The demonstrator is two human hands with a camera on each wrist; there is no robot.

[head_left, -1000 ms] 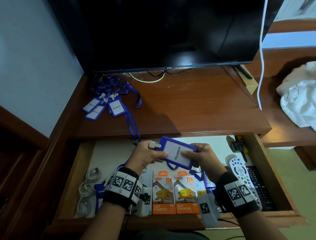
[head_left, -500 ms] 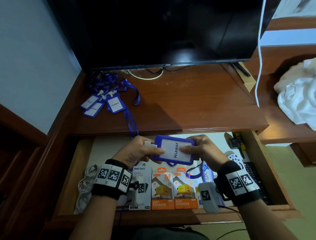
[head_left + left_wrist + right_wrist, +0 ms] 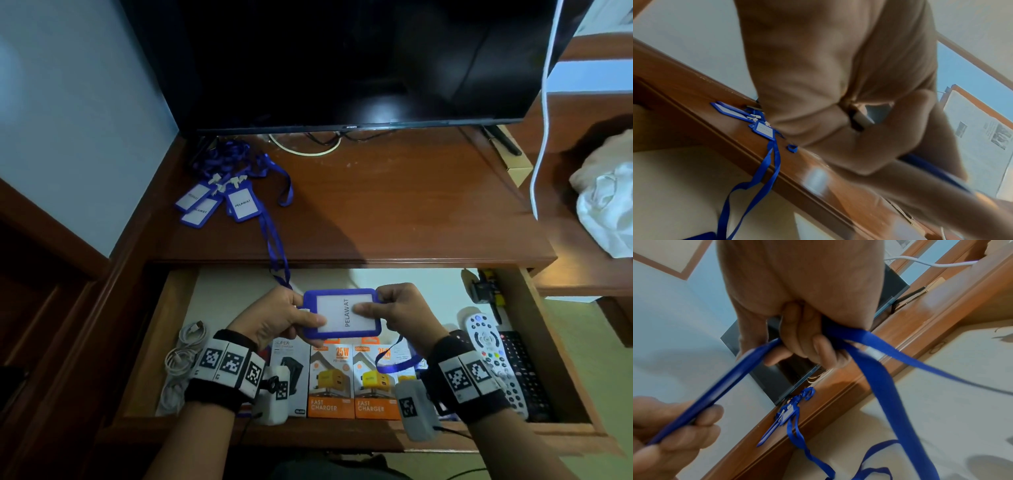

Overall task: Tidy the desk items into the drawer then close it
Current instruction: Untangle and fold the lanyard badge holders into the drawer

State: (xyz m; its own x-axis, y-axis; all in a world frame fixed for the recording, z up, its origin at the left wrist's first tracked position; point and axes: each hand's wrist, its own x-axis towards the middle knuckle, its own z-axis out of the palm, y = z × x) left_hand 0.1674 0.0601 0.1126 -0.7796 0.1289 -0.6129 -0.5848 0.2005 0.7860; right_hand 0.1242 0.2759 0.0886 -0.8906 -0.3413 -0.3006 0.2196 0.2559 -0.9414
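Note:
A blue badge holder with a white card reading PELAWAT hangs over the open drawer. My left hand pinches its left end by the clip, and my right hand pinches its right end, thumb on the card. Its blue lanyard runs through my right fingers and trails down into the drawer. In the right wrist view the badge holder shows edge-on between both hands. Several more badge holders with tangled lanyards lie on the desk's back left corner.
The drawer holds coiled white cables on the left, charger boxes at the front middle, and remotes on the right. A dark monitor stands at the desk's back. White cloth lies on the right shelf.
Both hands have turned the badge holder from tilted to level and carried it slightly lower over the drawer. The badges on the desk have not moved.

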